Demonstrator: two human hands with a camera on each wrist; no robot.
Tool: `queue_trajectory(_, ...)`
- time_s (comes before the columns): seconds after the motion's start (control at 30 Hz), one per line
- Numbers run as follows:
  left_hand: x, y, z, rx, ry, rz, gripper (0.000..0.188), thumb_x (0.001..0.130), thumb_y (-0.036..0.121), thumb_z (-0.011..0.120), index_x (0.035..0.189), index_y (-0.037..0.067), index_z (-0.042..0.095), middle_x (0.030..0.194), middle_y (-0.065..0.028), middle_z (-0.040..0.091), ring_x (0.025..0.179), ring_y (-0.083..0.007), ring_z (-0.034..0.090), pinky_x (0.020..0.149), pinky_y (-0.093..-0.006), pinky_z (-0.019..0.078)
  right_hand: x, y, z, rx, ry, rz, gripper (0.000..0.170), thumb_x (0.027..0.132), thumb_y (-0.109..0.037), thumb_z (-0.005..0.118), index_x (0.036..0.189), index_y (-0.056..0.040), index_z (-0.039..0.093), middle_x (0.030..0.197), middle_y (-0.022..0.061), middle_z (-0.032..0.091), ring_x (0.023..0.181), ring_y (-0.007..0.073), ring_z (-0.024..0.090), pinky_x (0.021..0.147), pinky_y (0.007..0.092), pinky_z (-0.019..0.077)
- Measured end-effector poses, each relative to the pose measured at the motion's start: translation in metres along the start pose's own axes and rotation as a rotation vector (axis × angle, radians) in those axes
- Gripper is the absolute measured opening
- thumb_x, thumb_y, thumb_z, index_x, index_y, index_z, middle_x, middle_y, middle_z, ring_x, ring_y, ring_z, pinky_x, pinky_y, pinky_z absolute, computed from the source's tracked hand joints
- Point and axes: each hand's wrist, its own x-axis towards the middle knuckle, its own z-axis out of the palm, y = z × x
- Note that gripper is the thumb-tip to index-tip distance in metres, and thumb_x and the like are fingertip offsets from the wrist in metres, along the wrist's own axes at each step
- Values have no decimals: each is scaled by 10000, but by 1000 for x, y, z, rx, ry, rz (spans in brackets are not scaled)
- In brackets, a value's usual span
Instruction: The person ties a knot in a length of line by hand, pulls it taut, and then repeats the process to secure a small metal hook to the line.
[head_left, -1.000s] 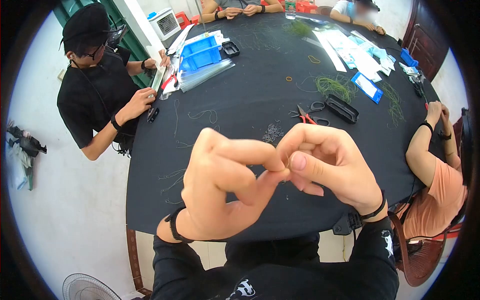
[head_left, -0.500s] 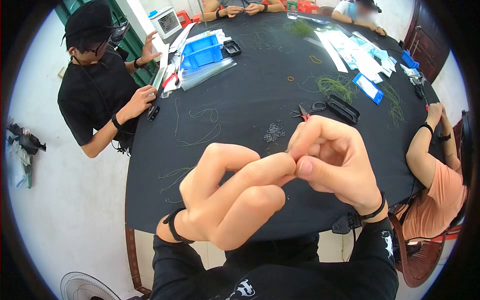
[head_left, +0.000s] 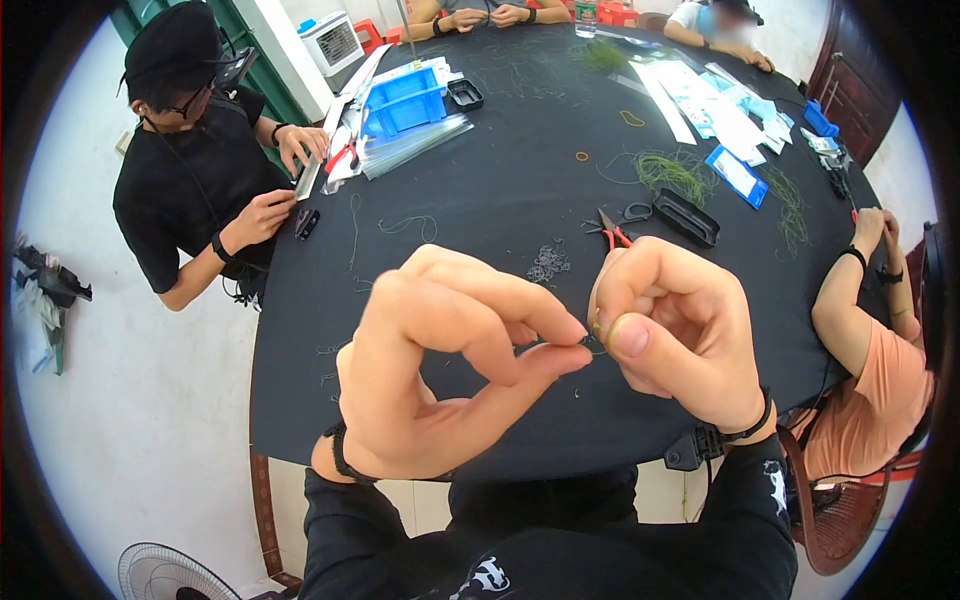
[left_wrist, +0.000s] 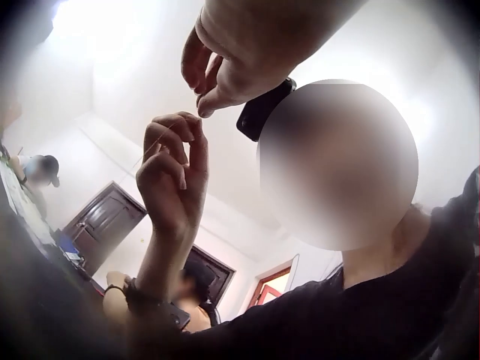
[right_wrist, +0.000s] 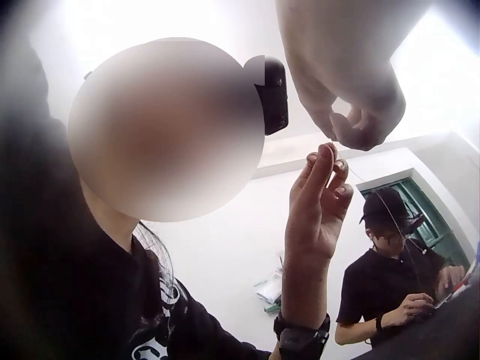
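Observation:
Over the near part of the table, the left hand point(head_left: 440, 360) pinches a thin line between thumb and fingertips, its other fingers bent. Close by on the right, the right hand point(head_left: 685, 335) pinches the line with thumb and curled forefinger; a small greenish bit shows at the thumb tip. A short stretch of line spans the narrow gap between the hands. In the right wrist view, a fine line point(right_wrist: 401, 232) trails down past the left hand point(right_wrist: 319, 210). The left wrist view has the right hand point(left_wrist: 174, 176) just under the left fingertips. Whatever lies inside the right fingers is hidden.
On the black table point(head_left: 510, 200) lie red-handled cutters point(head_left: 612, 236), a dark tray point(head_left: 685, 218), a pile of small dark pieces point(head_left: 548, 262), green line point(head_left: 675, 175) and blue bins point(head_left: 405, 100). Other people sit or stand around it.
The left hand has turned and its fingertips have drawn slightly away from the right hand's. The right hand has shifted a little right. The person at left has lowered a raised hand.

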Motion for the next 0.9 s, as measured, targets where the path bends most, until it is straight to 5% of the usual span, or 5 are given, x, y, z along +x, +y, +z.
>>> queue_trajectory(0.6, 1, 3, 6, -159, -20, -157, 391, 695, -10, 710, 764, 95, 340, 758, -142, 583, 679, -125, 517, 546, -184, 441, 1, 3, -3, -251, -98, -138, 105, 840, -42, 558, 921, 15, 525, 849, 16, 504, 742, 40, 472, 600, 163, 436)
queue_trajectory(0.77, 0, 3, 7, -170, 1, -118, 399, 701, 15, 715, 758, 106, 330, 750, -148, 588, 660, -137, 496, 551, -201, 430, 4, 1, 0, -407, 107, -441, 187, 802, -53, 588, 880, -21, 421, 803, 131, 515, 612, 102, 491, 493, 174, 397)
queue_trajectory(0.9, 1, 0, 4, -130, -68, -23, 430, 666, 23, 742, 765, 112, 333, 742, -143, 595, 658, -156, 496, 576, -222, 415, 7, -2, -7, -540, -61, -639, 283, 715, 86, 621, 833, -37, 394, 793, 157, 528, 635, 152, 543, 570, 211, 475)
